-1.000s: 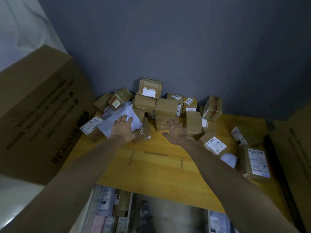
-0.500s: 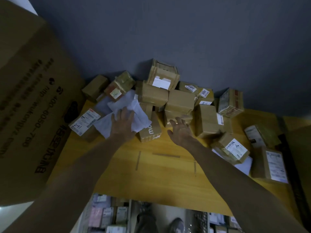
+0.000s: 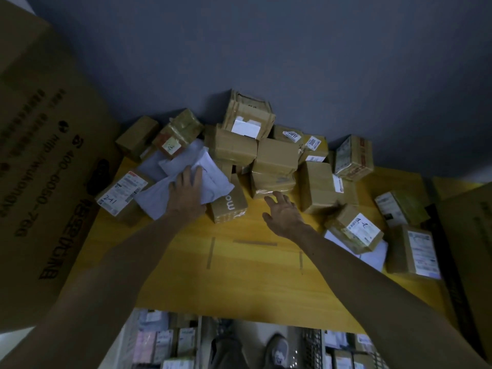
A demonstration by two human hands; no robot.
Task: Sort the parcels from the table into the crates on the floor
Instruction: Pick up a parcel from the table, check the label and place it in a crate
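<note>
Left hand (image 3: 186, 194) lay flat, fingers straight, on white mailer (image 3: 210, 179) at left of pile; pressed, not gripped. Right hand (image 3: 283, 214) hovered open, fingers spread, just short of taped box (image 3: 274, 182) at pile's front; contact could not be told. Hands well apart, held nothing.

Parcels (image 3: 277, 155) heaped against grey wall (image 3: 266, 62) at table's far edge, stacked two or three high in the middle. Labelled box (image 3: 121, 194) sat at table's left edge, tight to big carton (image 3: 48, 161). Small printed box (image 3: 230, 205) just right of left hand, touching the mailer. More boxes strung along right side: tilted labelled box (image 3: 355, 227) over a white mailer (image 3: 372, 254), flat box (image 3: 414, 251) near right edge, another carton (image 3: 468, 235) hemming that side.

Open room: bare yellow table (image 3: 239, 275) between forearms and down to near edge, marked only with tape strips (image 3: 254, 243). Sides boxed in by cartons, back by wall.

Below near edge: crates (image 3: 165, 342) on floor, partly filled with parcels, both sides of a shoe (image 3: 278, 348). Light dim, labels mostly unreadable.
</note>
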